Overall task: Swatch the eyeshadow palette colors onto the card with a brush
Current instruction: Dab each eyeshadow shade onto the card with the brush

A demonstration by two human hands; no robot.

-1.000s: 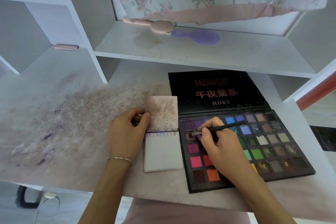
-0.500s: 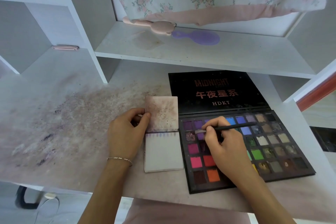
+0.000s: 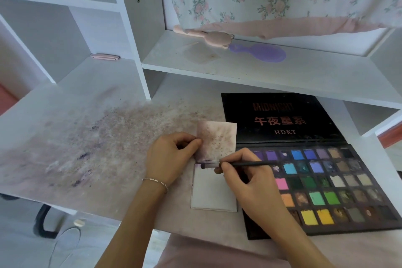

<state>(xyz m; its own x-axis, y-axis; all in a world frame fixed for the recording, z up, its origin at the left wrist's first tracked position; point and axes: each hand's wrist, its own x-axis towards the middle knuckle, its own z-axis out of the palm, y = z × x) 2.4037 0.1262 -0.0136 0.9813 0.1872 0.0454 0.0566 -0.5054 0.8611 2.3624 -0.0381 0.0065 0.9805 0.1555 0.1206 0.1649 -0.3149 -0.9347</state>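
Right hand (image 3: pixel 250 183) has its thumb and fingers pinched around a thin black brush (image 3: pixel 245 164), and the brush tip is touching the top edge of the white card (image 3: pixel 214 191), where there's a purplish smear. Left hand (image 3: pixel 168 160) sits just left of the card, fingertips curled and pinching the edge of the flipped-up page (image 3: pixel 217 140), which is speckled with pinkish-brown powder.

The card lies flat on the desk (image 3: pixel 87 137), right up against the left side of the eyeshadow palette (image 3: pixel 326 187). The palette's black lid is open and reads "MIDNIGHT", then 午夜星系, then "HDKT". Its pans run purples and blues along the top, with greens, yellows, orange, pink and a bunch of muted browns below; several look pretty dug into.

The desk left of the card is dusted with purple-pink powder. On the shelf behind the palette are a pink hairbrush (image 3: pixel 204 36) and a purple hairbrush (image 3: pixel 261 54).
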